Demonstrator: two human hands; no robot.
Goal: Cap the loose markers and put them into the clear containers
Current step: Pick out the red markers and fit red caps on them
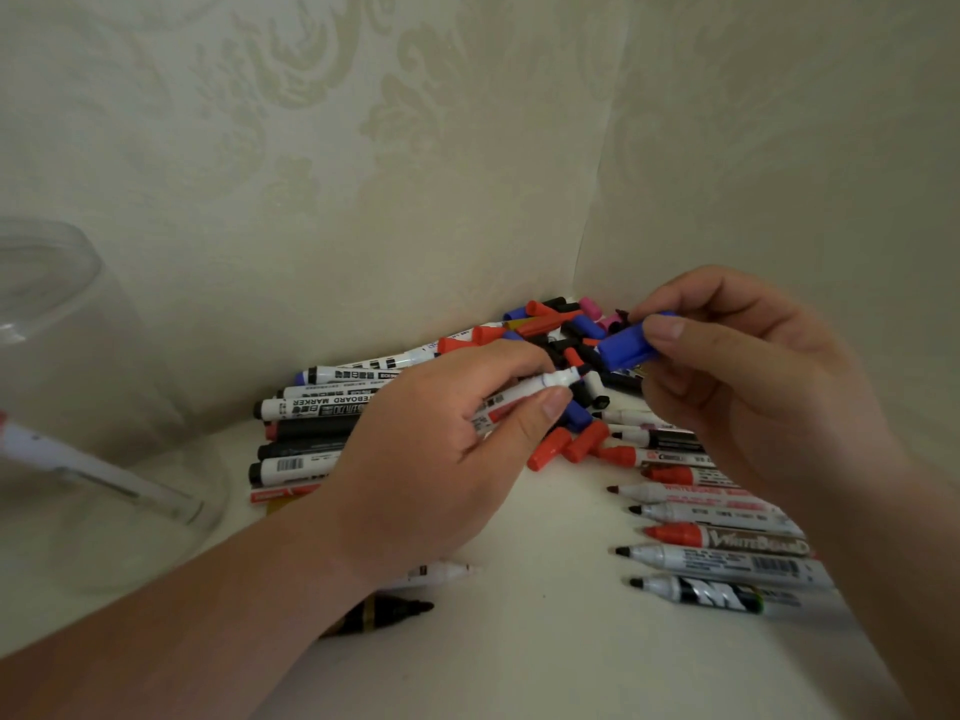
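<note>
Head view: pale damask wallpaper (311, 148) is meeting in a corner above a cream tabletop (545, 641). At centre frame, the left hand (436, 449) is curling round an uncapped white-barrelled marker (524, 394), tip pointing right. The right hand (753, 381) is pinching a blue plastic cap (623, 348) just beside that tip. Loose red, black and blue caps (566, 444) are lying beneath. A clear round container (62, 356) is standing at the left edge.

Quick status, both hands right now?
Left hand: grips an uncapped white marker.
Right hand: pinches a blue cap.
</note>
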